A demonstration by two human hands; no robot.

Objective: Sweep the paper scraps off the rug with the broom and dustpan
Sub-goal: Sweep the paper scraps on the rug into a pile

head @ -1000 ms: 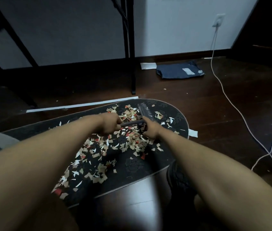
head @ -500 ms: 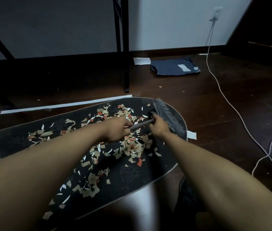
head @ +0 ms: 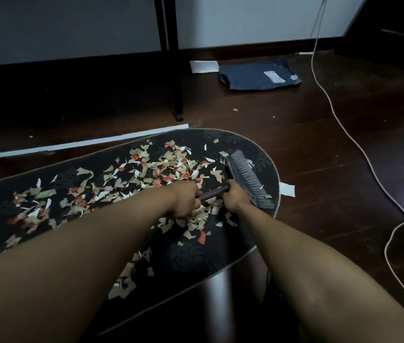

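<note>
A dark patterned rug (head: 191, 256) with a rounded right end lies on the wooden floor. Tan, white and red paper scraps (head: 151, 169) are strewn over its middle and left. A grey broom (head: 245, 177) has its bristle head down on the rug's right end, close to the rim. My left hand (head: 186, 199) grips the dark handle lower down. My right hand (head: 235, 196) grips the handle right behind the head. No dustpan is in view.
A white paper strip (head: 79, 144) lies on the floor behind the rug, and a white scrap (head: 287, 189) just off its right rim. A black table leg (head: 177, 95), a dark blue parcel (head: 258, 76) and a white cable (head: 359, 147) are beyond.
The broom head has shifted right across the rug, from the scrap pile toward the right rim. Both hands went with it and kept their grip on the handle.
</note>
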